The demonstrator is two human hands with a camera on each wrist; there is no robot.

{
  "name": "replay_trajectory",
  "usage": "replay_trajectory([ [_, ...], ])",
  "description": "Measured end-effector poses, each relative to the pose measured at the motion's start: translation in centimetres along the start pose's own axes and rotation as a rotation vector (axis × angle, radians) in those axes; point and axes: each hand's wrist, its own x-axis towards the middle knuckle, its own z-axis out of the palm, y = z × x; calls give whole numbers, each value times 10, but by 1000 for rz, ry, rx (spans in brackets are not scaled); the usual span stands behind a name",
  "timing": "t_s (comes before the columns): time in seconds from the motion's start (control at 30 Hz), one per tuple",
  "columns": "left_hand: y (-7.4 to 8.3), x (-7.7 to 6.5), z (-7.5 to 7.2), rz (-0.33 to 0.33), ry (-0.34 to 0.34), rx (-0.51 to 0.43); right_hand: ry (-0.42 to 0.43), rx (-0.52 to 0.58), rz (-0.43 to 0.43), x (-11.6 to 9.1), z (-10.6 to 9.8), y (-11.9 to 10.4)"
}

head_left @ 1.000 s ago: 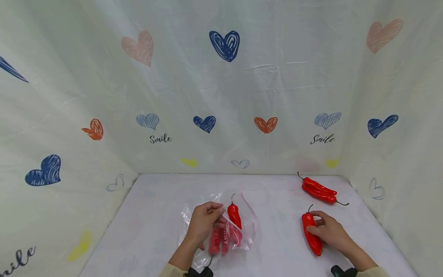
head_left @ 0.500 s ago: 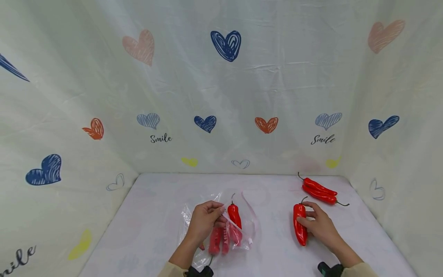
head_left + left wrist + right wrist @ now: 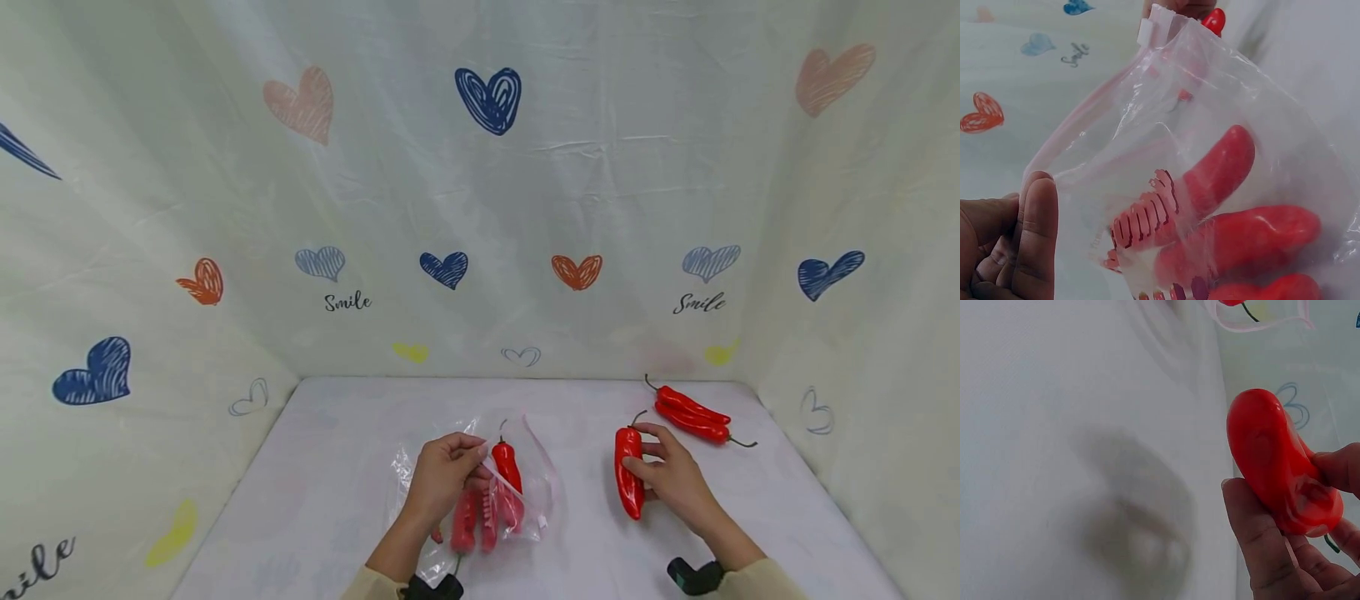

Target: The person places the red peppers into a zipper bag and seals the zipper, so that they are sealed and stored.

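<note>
My left hand (image 3: 442, 473) pinches the pink rim of a clear zip bag (image 3: 1285, 112), keeping its mouth apart. Several red chili peppers (image 3: 1241, 237) lie inside the bag, and one red chili pepper (image 3: 507, 463) stands in its mouth with the stem up. To the right, my right hand (image 3: 675, 475) grips another red chili pepper (image 3: 628, 473) between thumb and fingers, stem end up. In the right wrist view this held pepper (image 3: 1269, 456) is above the table, its shadow falling beside it. The bag's white slider (image 3: 1145, 32) shows at one end of the rim.
Two red chili peppers (image 3: 692, 414) lie together on the white table (image 3: 585, 408) at the back right. A pale curtain (image 3: 525, 192) printed with hearts encloses the back and both sides. Black wrist devices (image 3: 693, 577) are on both wrists.
My right hand has carried its chili pepper leftward and slightly farther back, closer to the bag. The left hand and the bag have stayed nearly still.
</note>
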Motion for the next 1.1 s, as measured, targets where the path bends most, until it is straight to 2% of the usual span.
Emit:
replay_trajectory([
  [0.27,3,1,-2,-5,11,10,-10,41,-14,-1,9,-14],
  [0.67,5,1,-1,-4,14,12,-78,86,-56,-13,31,-46],
  [0.93,7,3,1,17,8,7,-150,81,-95,-18,44,-67],
  [1.1,8,4,3,24,-1,5,-239,55,-144,-21,51,-77],
])
